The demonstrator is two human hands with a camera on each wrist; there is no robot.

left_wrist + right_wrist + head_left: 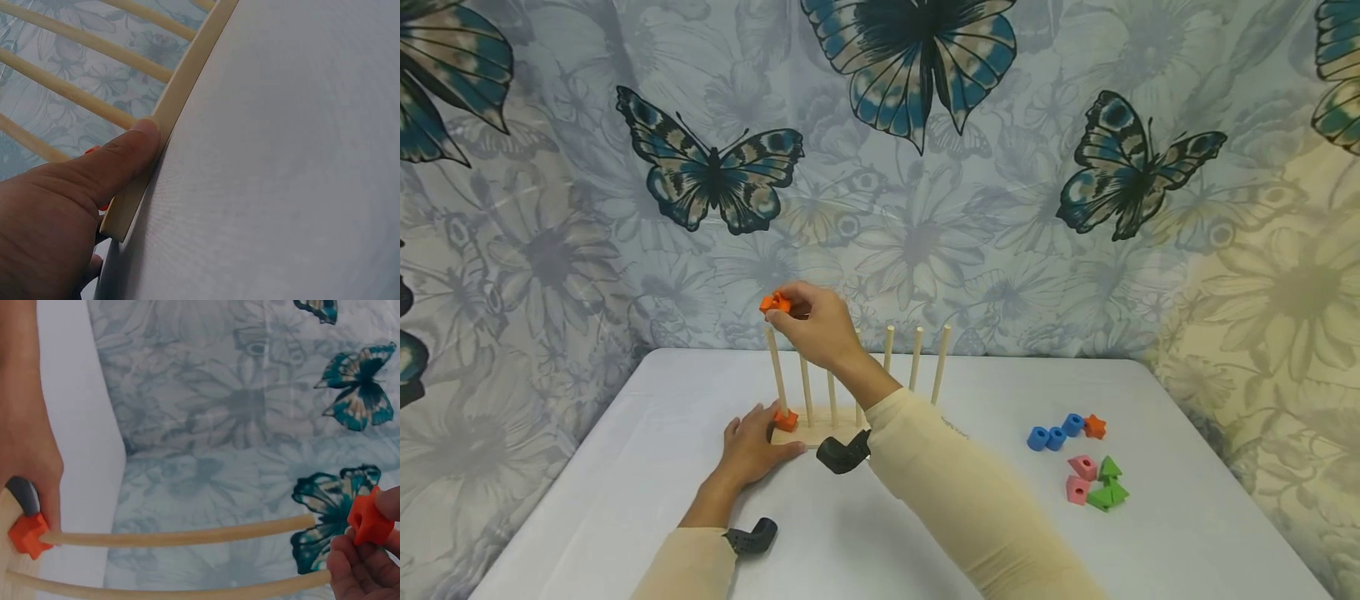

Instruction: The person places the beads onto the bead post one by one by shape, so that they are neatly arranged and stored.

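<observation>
A wooden peg stand [816,433] stands on the table, with a row of upright pegs. My left hand [751,448] grips the left end of its base; in the left wrist view the thumb [128,150] presses on the base's front edge. At the foot of the leftmost peg sits an orange star-shaped bead [786,421], beside the left hand. Above that peg's top, my right hand [820,327] pinches another orange star-shaped bead [370,517]. In the right wrist view a hole shows in this bead, which is apart from the peg's tip [306,522].
On the right of the white table [985,517] lie several blue beads [1056,438], an orange star bead [1095,427], pink beads [1077,490] and green triangular beads [1108,497]. A butterfly-patterned cloth [925,250] hangs behind the table.
</observation>
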